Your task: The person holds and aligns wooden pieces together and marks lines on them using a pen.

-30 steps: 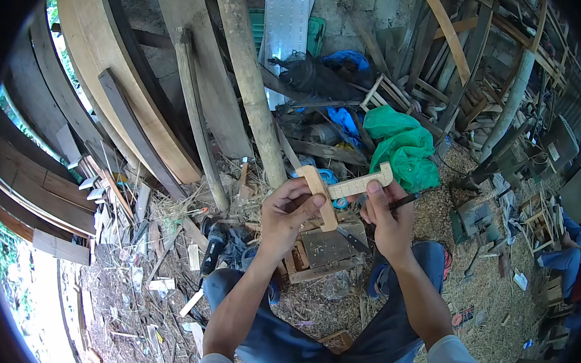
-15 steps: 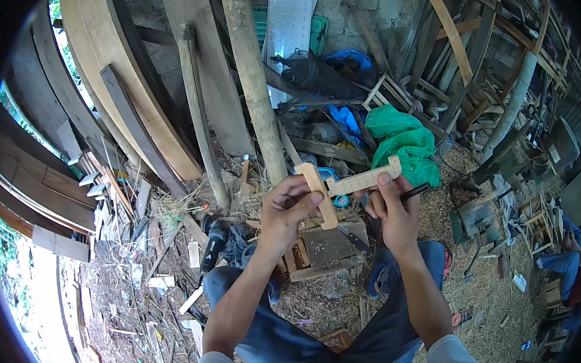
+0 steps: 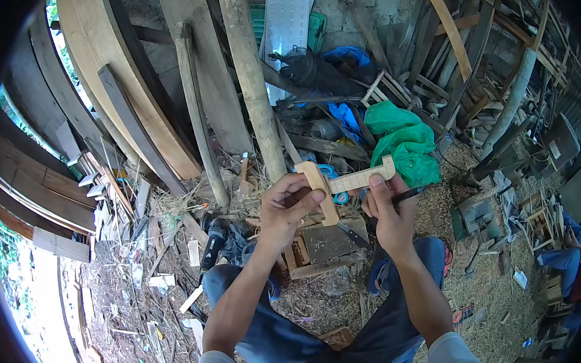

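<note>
In front of my knees, my left hand [image 3: 285, 208] grips a pale wooden crosspiece [image 3: 329, 211] with shaped ends, thumb on its face. My right hand [image 3: 389, 212] pinches the hooked end of a narrow wooden bar [image 3: 354, 181] marked with pencil lines. The bar's other end meets the crosspiece; whether it passes into it I cannot tell. A black pen or marker [image 3: 408, 193] is also tucked in my right hand. Below them, a black-handled tool [image 3: 355, 236] like a knife lies by a low wooden box [image 3: 334, 244].
A black power tool [image 3: 212, 245] lies left of my knees. Planks [image 3: 132, 91] and a wooden post [image 3: 254, 84] lean ahead. A green plastic bag [image 3: 401, 138] sits ahead right. Wood shavings cover the ground. At far right another person's leg [image 3: 555, 258] shows.
The bar has moved left against the crosspiece, and the gap beside its notch has closed from view. My right hand has come slightly left with it; my left hand has barely moved.
</note>
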`<move>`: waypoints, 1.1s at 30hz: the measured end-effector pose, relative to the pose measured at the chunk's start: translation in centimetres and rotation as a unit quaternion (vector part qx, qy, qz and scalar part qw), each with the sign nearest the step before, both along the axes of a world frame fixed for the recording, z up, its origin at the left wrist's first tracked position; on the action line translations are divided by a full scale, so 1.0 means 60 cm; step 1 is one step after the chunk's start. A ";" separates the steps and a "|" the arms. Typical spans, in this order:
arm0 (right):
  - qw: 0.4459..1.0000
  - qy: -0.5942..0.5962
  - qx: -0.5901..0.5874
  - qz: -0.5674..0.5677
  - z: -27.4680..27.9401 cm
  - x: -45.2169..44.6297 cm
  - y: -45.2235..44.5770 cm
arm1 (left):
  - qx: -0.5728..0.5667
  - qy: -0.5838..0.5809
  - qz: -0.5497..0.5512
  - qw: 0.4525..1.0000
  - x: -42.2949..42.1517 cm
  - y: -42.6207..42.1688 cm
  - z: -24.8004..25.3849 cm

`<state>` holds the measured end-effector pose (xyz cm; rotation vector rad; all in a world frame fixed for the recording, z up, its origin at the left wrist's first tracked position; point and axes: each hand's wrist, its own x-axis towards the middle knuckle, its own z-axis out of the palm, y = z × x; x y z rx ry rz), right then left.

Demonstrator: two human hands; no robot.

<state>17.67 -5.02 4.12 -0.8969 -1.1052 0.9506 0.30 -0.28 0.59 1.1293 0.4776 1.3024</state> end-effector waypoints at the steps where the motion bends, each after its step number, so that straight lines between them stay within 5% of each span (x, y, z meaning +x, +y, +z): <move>1: 1.000 -0.012 -0.007 0.005 -0.001 0.000 -0.002 | -0.002 0.001 0.000 1.000 -0.001 0.000 0.000; 33: 0.995 -0.063 -0.064 0.036 -0.005 0.004 0.012 | -0.040 -0.022 0.070 0.996 0.006 0.010 -0.010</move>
